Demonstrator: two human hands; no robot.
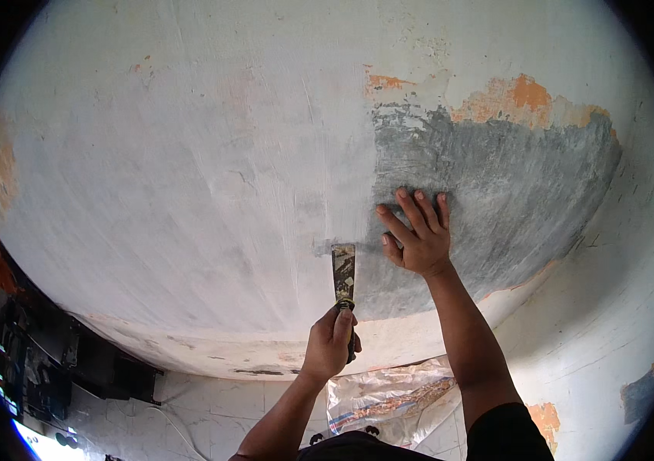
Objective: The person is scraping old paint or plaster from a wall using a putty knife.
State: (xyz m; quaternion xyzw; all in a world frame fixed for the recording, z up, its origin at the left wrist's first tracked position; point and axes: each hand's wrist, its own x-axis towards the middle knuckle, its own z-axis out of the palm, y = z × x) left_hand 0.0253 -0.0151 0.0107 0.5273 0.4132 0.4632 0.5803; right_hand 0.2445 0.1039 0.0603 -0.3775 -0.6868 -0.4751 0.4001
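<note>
My left hand (330, 343) is closed around the handle of a putty knife (344, 271), whose stained metal blade points up against the wall. The blade's tip lies by a small grey smear, on the pale coated part of the wall (217, 190). To the right, my right hand (419, 236) rests with spread fingers on the bare grey patch (511, 190), near its left edge. It holds nothing that I can see; what lies under the palm is hidden. Orange and white flaked paint (529, 98) borders the grey patch above.
A plastic sheet (390, 397) with debris on it lies on the tiled floor (235, 400) below the wall. Black furniture (114, 374) stands at the lower left, with a pale cable (174, 423) on the floor nearby. Another wall (586, 305) adjoins at the right.
</note>
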